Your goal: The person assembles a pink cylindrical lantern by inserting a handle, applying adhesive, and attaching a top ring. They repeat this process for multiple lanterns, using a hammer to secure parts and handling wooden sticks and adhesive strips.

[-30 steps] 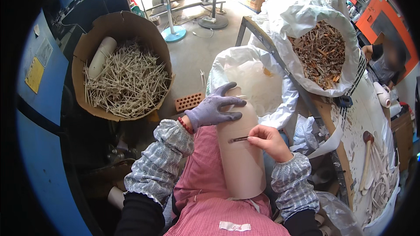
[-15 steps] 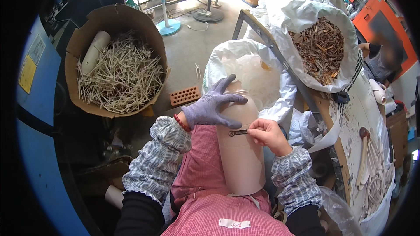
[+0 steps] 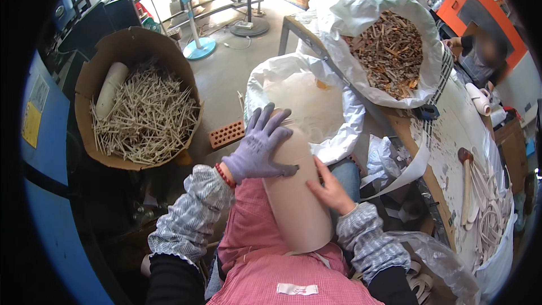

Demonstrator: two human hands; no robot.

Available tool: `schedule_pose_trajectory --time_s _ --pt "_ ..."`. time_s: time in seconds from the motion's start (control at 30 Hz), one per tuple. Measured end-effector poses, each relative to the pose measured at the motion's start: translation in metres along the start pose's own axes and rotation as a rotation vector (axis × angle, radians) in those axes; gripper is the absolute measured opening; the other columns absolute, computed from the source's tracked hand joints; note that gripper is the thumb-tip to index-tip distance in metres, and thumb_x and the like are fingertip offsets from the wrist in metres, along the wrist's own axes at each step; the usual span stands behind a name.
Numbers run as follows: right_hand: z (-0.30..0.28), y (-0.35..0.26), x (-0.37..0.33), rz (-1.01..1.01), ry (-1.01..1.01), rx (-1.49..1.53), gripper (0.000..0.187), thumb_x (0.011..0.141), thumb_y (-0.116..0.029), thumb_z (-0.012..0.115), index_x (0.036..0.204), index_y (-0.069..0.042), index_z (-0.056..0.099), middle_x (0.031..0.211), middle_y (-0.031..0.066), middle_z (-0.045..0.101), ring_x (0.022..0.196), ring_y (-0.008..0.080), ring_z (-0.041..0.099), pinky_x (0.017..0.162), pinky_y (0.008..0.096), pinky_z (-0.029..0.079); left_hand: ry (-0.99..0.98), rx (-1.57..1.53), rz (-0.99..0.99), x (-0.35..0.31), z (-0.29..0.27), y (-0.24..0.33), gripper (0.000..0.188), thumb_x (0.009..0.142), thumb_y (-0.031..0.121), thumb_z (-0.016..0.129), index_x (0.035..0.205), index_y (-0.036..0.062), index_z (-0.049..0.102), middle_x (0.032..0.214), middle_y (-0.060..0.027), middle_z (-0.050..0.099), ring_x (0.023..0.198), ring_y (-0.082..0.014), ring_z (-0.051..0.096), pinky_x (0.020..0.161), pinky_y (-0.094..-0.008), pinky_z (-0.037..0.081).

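Observation:
A large pale pinkish-beige plastic bottle (image 3: 299, 209) leans across my lap, its base against my pink checked apron (image 3: 245, 214). My left hand (image 3: 257, 149), in a grey-purple work glove, wraps its spread fingers over the bottle's shoulder and hides much of the neck. Against the right side of the bottle rests my bare right hand (image 3: 333, 189), thumb on the front and fingers along the wall. Between my hands the bottle's surface looks plain. No black strip shows on the side facing me.
Left stands a cardboard drum (image 3: 82, 118) of thin beige plastic scraps, near a perforated brick (image 3: 227, 134). Ahead is an open white sack (image 3: 257, 82). A workbench (image 3: 446, 175) on the right carries a sack of brown scraps (image 3: 389, 51) and a mallet (image 3: 466, 181). A person (image 3: 480, 56) sits beyond.
My right hand has released its pinch on the black strip and moved flat against the bottle. The bottle has turned, taking the strip out of sight. My left hand has shifted slightly left.

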State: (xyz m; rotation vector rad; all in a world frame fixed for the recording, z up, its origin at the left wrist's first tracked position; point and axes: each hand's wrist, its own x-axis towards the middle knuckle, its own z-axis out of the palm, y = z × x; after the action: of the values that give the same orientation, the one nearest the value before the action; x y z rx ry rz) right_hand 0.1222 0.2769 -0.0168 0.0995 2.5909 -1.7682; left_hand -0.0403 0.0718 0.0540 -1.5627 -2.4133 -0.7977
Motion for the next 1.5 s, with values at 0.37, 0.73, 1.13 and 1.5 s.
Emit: schedule_pose_trajectory --time_s 0.37,0.73,1.13,1.5 --pt "-0.041 -0.059 0.066 -0.262 0.037 0.014 0.016 0.088 -0.009 0.068 0.102 -0.001 0.07 0.096 0.0083 0.072 0.09 0.014 0.066 0.078 0.027 0.051 -0.718 0.313 -0.345 0.0 -0.033 -0.031 0.06 0.081 0.069 0.056 0.099 0.0119 0.066 0.095 -0.0147 0.069 0.087 -0.0331 0.068 0.077 -0.0419 0.053" --pt "-0.249 -0.018 0.161 -0.184 0.719 -0.941 0.015 0.082 -0.015 0.069 0.095 -0.009 0.072 0.093 0.0099 0.063 0.087 0.0283 0.063 0.075 0.0361 0.05 -0.2 -0.682 -0.894 -0.129 -0.02 -0.028 0.02 0.081 0.015 0.077 0.092 0.0019 0.068 0.079 -0.0031 0.067 0.075 -0.0069 0.06 0.068 -0.0256 0.05" --pt "-0.083 -0.055 0.062 -0.633 0.168 -0.714 0.014 0.085 -0.011 0.067 0.099 -0.011 0.066 0.078 0.0117 0.066 0.065 0.0288 0.066 0.056 0.0371 0.051 -0.425 -0.744 -0.463 -0.011 0.017 0.051 0.04 0.091 0.037 0.065 0.119 0.0097 0.065 0.107 -0.0138 0.069 0.098 -0.0247 0.067 0.084 -0.0356 0.051" --pt "-0.029 -0.075 0.01 -0.565 0.084 -0.706 0.017 0.078 -0.009 0.073 0.095 -0.007 0.067 0.084 0.0064 0.061 0.075 0.0235 0.064 0.064 0.0332 0.053 -0.208 -0.627 -0.346 -0.033 0.043 0.036 0.035 0.085 0.02 0.072 0.118 0.0084 0.066 0.096 -0.0095 0.069 0.089 -0.0181 0.066 0.081 -0.0291 0.051"
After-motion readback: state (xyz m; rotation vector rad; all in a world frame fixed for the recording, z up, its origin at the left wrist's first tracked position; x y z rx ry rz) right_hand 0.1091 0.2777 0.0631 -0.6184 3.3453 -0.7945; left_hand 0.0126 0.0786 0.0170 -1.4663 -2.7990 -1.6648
